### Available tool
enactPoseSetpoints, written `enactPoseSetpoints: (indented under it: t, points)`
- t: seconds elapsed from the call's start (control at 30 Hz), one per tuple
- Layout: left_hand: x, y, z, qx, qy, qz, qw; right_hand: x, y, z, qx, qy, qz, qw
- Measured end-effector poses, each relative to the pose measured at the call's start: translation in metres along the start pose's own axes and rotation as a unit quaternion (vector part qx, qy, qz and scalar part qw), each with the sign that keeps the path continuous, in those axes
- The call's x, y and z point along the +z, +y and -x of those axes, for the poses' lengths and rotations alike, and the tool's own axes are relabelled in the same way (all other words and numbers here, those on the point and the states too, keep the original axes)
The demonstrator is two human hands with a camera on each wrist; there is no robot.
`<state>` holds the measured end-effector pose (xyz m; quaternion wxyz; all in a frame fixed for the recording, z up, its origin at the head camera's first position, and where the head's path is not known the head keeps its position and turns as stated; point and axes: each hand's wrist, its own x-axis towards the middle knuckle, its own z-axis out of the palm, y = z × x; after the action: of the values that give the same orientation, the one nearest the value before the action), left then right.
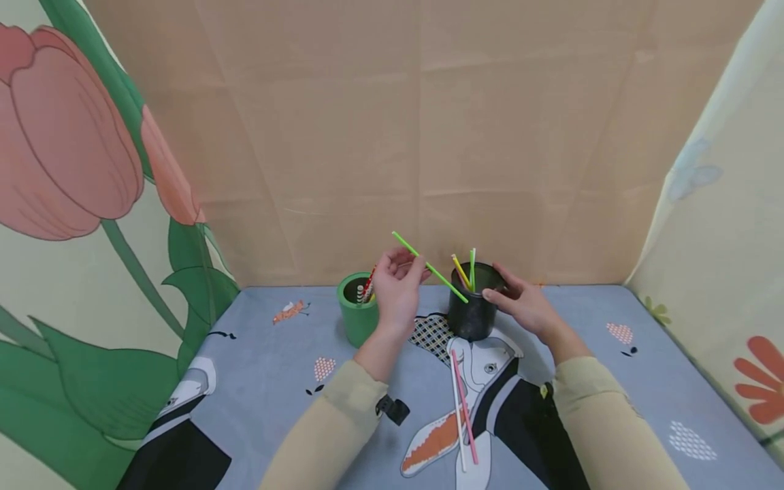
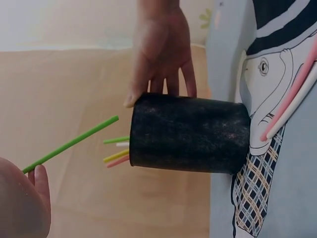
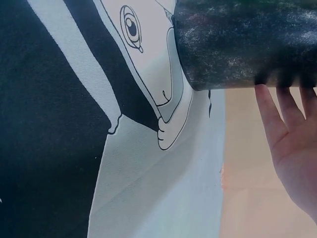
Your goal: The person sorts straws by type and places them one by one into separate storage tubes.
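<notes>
My left hand point(image 1: 399, 282) pinches a thin green straw point(image 1: 437, 274) between thumb and fingers. The straw slants down to the right, its lower end in front of the rim of a black cup point(image 1: 471, 316). In the left wrist view, that end stops short of the cup's mouth. My right hand point(image 1: 520, 303) is at the cup's right side, with nearly straight fingers point(image 3: 270, 106) touching the wall and the thumb at the rim. Yellow, green, white and pink straws point(image 2: 116, 151) stick out of the black cup, which stands upright.
Left of the black cup stands a green cup point(image 1: 358, 320) with red-and-white striped straws point(image 1: 367, 289) in it, partly behind my left hand. A white straw point(image 1: 457, 412) and a pink straw point(image 1: 467, 415) lie side by side on the patterned blue cloth point(image 1: 263, 415). A brown backdrop point(image 1: 343, 150) rises behind.
</notes>
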<state>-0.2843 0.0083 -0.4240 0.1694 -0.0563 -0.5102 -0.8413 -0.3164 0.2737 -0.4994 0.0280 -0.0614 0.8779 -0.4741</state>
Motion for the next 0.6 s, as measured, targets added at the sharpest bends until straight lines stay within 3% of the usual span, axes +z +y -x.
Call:
enactPoseSetpoints:
  t: [0.27, 0.6]
  points:
    - [0.012, -0.008, -0.006, 0.044, 0.009, 0.001, 0.9990, 0.000, -0.002, 0.001, -0.003, -0.002, -0.003, 1.000]
    - [0.024, -0.017, -0.008, 0.077, 0.006, -0.042, 0.9961, 0.001, -0.003, 0.004, -0.002, -0.005, -0.013, 1.000]
